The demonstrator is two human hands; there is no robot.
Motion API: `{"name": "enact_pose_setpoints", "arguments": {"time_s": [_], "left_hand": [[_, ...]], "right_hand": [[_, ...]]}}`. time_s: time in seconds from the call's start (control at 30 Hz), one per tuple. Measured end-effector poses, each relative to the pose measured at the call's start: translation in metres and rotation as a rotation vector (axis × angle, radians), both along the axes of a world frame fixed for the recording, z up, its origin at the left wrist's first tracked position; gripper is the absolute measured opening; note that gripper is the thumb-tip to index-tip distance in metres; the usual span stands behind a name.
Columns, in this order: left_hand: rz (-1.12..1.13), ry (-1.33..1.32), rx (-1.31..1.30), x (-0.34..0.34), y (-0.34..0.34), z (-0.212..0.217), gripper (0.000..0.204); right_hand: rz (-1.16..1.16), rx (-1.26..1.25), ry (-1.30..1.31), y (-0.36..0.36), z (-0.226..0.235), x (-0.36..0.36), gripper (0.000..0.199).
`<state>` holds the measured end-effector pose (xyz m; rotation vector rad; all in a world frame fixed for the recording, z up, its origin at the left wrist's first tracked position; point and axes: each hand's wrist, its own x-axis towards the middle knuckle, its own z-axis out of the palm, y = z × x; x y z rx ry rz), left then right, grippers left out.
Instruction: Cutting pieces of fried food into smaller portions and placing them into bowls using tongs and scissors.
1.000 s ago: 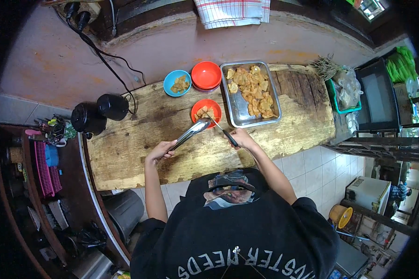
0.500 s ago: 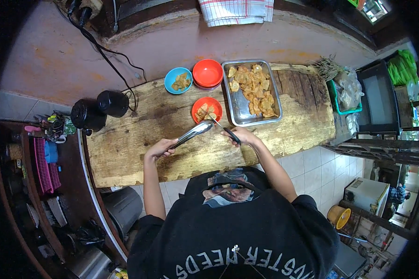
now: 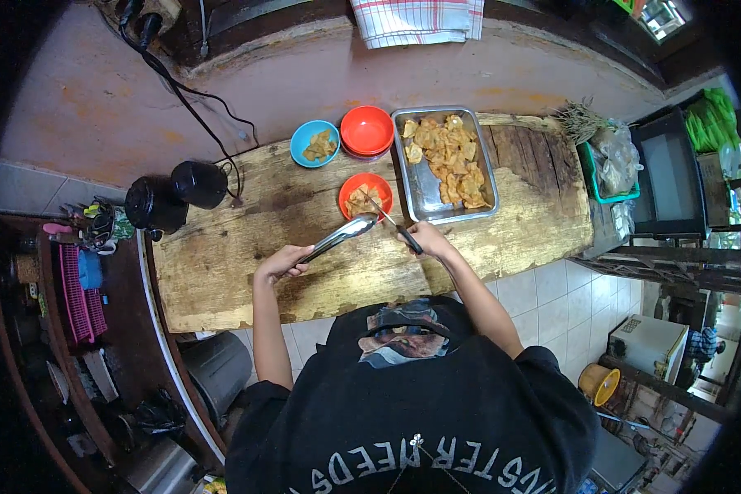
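My left hand [image 3: 285,262] is closed round a pair of metal tongs [image 3: 337,237], whose tips reach the near rim of a small red bowl [image 3: 389,190]. My right hand [image 3: 430,240] grips black-handled scissors [image 3: 409,239] by the handles. Their blades point into the same bowl, over cut pieces of fried food [image 3: 359,202]. Tong tips and scissor blades nearly meet at the bowl's near right edge. Beyond stands a steel tray [image 3: 422,193] with many golden fried pieces [image 3: 446,152]. The tong tips partly hide the food.
A blue bowl [image 3: 299,138] with fried pieces and a stack of red bowls [image 3: 367,128] stand at the back of the worn wooden table [image 3: 239,272]. Two black containers [image 3: 199,184] and a hanging cable [image 3: 191,109] are at left. A green basket [image 3: 589,169] is at right.
The scissor blades were spread apart and are now closed together. My right hand has shifted very slightly. The tongs stay almost in place at the bowl's rim.
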<state>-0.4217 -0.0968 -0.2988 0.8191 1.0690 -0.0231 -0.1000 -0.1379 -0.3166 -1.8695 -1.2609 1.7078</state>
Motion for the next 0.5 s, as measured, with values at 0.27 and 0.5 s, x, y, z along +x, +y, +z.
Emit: {"name": "enact_pose_setpoints", "arguments": {"time_s": [0.27,0.5], "left_hand": [[-0.006,-0.013,-0.020,0.001,0.002,0.003,0.034],[0.128,-0.031,-0.097,0.002,0.006,0.018,0.051]], "right_hand": [[0.022,-0.153,0.135,0.000,0.015,0.002,0.043],[-0.017,-0.123,0.128,-0.002,0.051,0.007,0.048]]}}
